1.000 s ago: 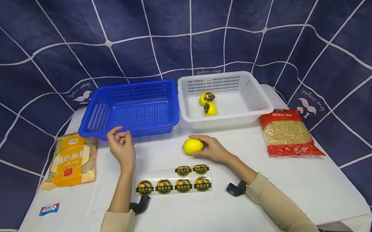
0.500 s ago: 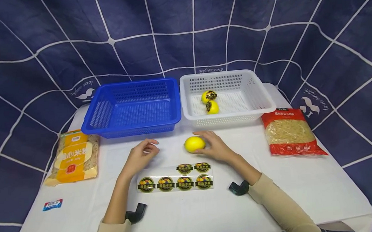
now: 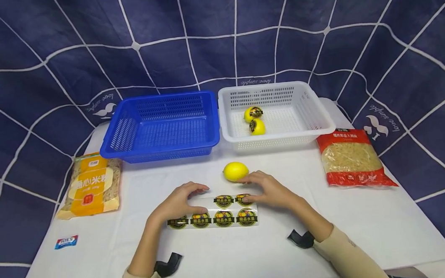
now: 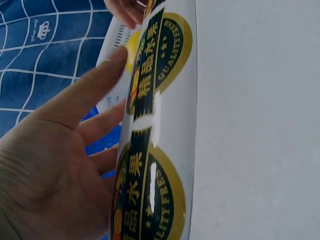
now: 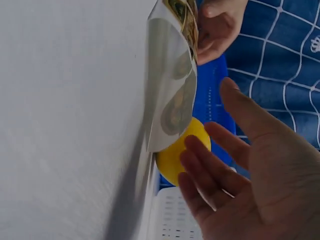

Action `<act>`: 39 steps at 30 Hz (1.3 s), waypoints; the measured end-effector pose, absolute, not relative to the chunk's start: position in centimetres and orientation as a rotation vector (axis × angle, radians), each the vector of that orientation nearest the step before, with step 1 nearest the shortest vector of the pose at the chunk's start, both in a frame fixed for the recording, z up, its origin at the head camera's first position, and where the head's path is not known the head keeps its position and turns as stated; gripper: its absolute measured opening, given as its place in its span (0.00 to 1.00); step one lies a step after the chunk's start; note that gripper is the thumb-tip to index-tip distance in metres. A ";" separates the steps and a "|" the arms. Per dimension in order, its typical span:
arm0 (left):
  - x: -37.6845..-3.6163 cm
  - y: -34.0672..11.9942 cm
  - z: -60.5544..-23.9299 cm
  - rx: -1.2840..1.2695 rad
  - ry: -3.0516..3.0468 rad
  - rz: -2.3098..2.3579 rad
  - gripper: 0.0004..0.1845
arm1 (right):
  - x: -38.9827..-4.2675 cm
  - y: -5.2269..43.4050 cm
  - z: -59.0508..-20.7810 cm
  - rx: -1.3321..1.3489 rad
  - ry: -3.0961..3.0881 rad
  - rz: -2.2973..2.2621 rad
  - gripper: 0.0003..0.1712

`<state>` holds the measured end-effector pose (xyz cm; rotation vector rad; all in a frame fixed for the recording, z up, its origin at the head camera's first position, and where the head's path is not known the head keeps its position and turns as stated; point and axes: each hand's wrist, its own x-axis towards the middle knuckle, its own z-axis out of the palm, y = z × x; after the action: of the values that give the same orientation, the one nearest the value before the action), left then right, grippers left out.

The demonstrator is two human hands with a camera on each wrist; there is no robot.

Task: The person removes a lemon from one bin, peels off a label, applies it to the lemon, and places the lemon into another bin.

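A sheet of round fruit stickers lies on the white cloth in front of me, its edge bowed upward in the right wrist view. My left hand hovers over its left part, thumb and fingers spread, holding nothing. A yellow lemon rests on the cloth just beyond the sheet. Beside that lemon, my right hand has loose, parted fingers; its thumb overlaps a sticker at the sheet's upper right. The right wrist view shows the fingertips right in front of the lemon, with the palm bare.
A blue basket stands at the back left. Next to it, a white basket contains two lemons bearing stickers. Bagged dry food lies on both sides, an orange bag and a red bag. A small wrapped packet is at left.
My left hand has come from the blue basket's front edge rightward and nearer, over the sticker sheet. The right hand has let go of the lemon and drawn back toward the sheet.
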<state>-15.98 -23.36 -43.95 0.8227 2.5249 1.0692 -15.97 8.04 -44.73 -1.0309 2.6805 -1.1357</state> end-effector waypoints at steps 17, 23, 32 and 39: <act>-16.2 -22.7 -45.2 0.841 2.604 0.973 0.23 | -15.0 7.1 -46.5 -1.112 2.690 -0.869 0.40; -16.2 -22.7 -45.3 0.834 2.611 0.982 0.18 | -15.0 7.0 -46.6 -1.125 2.687 -0.869 0.36; -16.2 -22.5 -45.3 0.837 2.598 1.064 0.14 | -15.1 6.9 -46.9 -1.055 2.643 -0.957 0.27; -16.1 -22.0 -44.9 0.807 2.575 1.088 0.14 | -14.9 6.9 -46.8 -1.003 2.607 -1.059 0.25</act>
<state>-16.06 -22.04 -44.87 0.8066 2.5752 1.0882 -14.94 6.88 -46.78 -1.0032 2.6070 -1.0586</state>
